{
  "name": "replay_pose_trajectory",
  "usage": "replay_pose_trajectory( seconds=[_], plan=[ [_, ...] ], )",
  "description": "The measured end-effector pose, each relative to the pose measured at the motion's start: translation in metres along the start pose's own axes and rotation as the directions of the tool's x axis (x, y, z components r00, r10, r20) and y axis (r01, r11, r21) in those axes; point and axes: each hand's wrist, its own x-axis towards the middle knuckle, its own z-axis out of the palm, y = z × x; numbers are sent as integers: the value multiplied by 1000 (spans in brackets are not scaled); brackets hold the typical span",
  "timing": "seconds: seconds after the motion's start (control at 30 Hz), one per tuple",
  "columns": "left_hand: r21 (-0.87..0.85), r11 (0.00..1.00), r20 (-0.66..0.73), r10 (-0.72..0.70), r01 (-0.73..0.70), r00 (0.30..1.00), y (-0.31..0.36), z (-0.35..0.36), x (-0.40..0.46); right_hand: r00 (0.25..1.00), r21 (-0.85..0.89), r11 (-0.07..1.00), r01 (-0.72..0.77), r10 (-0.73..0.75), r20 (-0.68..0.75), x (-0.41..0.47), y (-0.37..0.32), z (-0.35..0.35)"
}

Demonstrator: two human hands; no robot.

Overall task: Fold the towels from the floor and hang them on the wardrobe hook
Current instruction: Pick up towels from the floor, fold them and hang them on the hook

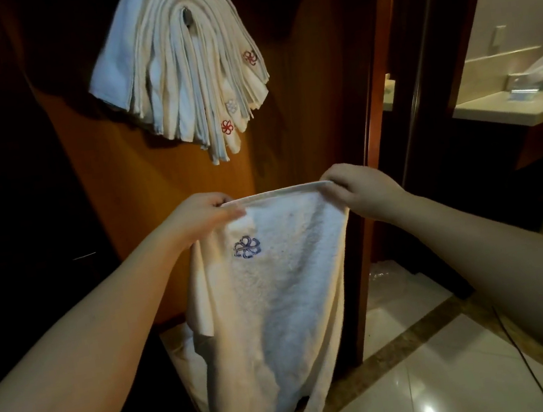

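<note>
- In front of the wardrobe panel (164,192), a white towel (275,295) hangs in the air, held up by its top edge.
- The left hand (199,215) pinches the towel's upper left corner, fingers curled over the hem.
- The right hand (358,191) pinches the upper right corner the same way, so the hem runs taut between the two hands.
- A blue flower emblem (247,247) shows near the towel's upper left, just below the left hand.
- The towel's lower edge hangs just above the floor (440,373), which is glossy tile with a darker border strip.
- Above, a thick bundle of folded towels (183,68) drapes over the hook (187,18); several show red emblems at their corners.
- More white cloth (182,352) lies low behind the held towel, at the panel's foot.
- To the right, a doorway opens on a counter (509,108) with items too blurred to tell.
</note>
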Motion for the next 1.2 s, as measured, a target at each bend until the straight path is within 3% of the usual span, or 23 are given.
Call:
replay_pose_trajectory(
  seconds=[0.07, 0.17, 0.37, 0.5, 0.57, 0.67, 0.73, 0.9, 1.03, 1.1, 1.2],
  plan=[
    [173, 984, 99, -50, 32, 994, -7, -3, 0, 997, 95, 993, -64, 67, -25, 2, 3, -4],
    [479, 872, 145, -192, 101, 971, -23, -8, -5, 987, 94, 987, -130, 138, -78, 2, 14, -9],
    [468, 858, 148, -313, 212, 938, -54, -14, -10, 941, 43, 947, -317, 320, -112, -8, 43, -6],
    [312, 918, 143, -301, 246, 943, -71, -21, -15, 930, 12, 932, -361, 361, -72, -22, 68, -8],
    [51, 956, 119, -294, 290, 948, -76, -21, -15, 927, 52, 928, -369, 371, -46, -30, 78, -7],
    [-355, 889, 45, -291, 287, 956, -70, -18, -19, 906, 100, 907, -408, 416, -76, -39, 87, -4],
    [-532, 808, 1, -298, 252, 955, -64, -17, -22, 880, 78, 888, -454, 460, -118, -41, 92, -1],
    [-707, 687, -54, -291, 169, 955, -58, -15, -28, 827, 62, 859, -508, 506, -243, -44, 95, -2],
    [-781, 612, -13, -219, 127, 976, -60, -15, -32, 747, 280, 774, -568, 627, -219, -45, 86, -12],
    [-825, 558, 5, -157, 93, 988, -61, -20, -33, 739, 539, 662, -521, 666, -104, -44, 83, -18],
    [-876, 480, -40, -158, 41, 987, -58, -23, -32, 722, 916, 235, -326, 687, 81, -43, 78, -18]
  ],
)
